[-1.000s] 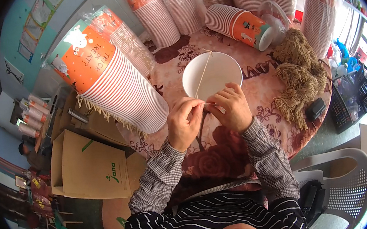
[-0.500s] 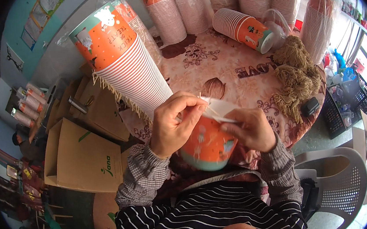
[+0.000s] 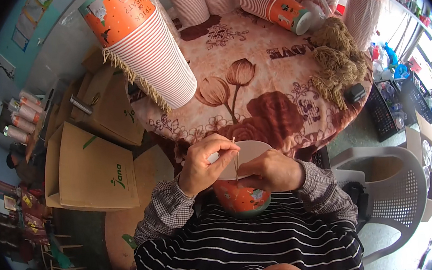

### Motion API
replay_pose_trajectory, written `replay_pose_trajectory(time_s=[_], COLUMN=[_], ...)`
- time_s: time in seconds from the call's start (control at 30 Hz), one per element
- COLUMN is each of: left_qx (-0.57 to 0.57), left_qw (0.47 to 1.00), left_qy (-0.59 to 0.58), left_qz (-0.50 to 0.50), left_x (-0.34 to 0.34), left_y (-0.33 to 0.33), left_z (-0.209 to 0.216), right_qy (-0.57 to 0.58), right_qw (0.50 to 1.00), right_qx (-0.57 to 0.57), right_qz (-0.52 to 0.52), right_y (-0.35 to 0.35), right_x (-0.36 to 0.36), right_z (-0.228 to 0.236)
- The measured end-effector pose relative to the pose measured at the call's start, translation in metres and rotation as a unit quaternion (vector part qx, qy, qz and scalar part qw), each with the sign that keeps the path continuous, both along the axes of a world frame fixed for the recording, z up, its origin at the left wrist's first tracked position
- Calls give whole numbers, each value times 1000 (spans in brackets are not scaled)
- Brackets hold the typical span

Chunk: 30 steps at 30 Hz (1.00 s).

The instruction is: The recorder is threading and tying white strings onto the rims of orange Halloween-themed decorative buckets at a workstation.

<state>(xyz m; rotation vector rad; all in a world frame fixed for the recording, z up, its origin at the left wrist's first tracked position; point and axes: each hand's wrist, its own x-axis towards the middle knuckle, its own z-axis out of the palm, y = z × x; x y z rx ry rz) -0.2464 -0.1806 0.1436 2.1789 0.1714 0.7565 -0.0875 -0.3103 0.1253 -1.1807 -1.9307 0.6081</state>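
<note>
An orange paper bucket [image 3: 240, 199] with a teal base and a white inside stands upright at my lap, its mouth facing up. A thin tan string [image 3: 237, 164] runs across its near rim. My left hand [image 3: 203, 163] pinches the upper end of this string above the rim, between thumb and fingertips. Lower on the string, my right hand [image 3: 272, 170] is closed at the rim, its fingertips on the string and the bucket's edge. The right fingertips are partly hidden.
A tall stack of nested buckets [image 3: 153, 52] leans at the table's left, tan fringe beside it. Bundles of tan string [image 3: 336, 61] and a small black object [image 3: 355, 93] lie at the right. Cardboard boxes [image 3: 94, 167] stand left, a grey plastic chair [image 3: 387, 186] right.
The bucket has come down toward my lap and is more upright, its mouth now showing. Both hands have moved down with it. The string now stretches between them.
</note>
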Motion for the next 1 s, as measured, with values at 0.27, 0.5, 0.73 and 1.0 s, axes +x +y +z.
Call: replay_pose_trajectory(time_s=[0.27, 0.5, 0.73, 1.0], left_qx=[-2, -76, -104, 31], left_qw=[1000, 997, 994, 994], left_qy=[-8, -24, -29, -84], left_qz=[-4, 21, 1, 64], left_x=[-2, -4, 5, 10], left_y=[-23, -31, -35, -50], left_z=[-18, -32, -29, -24], right_qy=[-4, -23, 183, 437], right_qw=[997, 988, 950, 883], right_qx=[5, 6, 1, -73], right_qz=[-75, -154, -253, -154], right_y=[-34, -49, -45, -34], right_x=[-16, -21, -7, -12], right_z=[-11, 0, -4, -19])
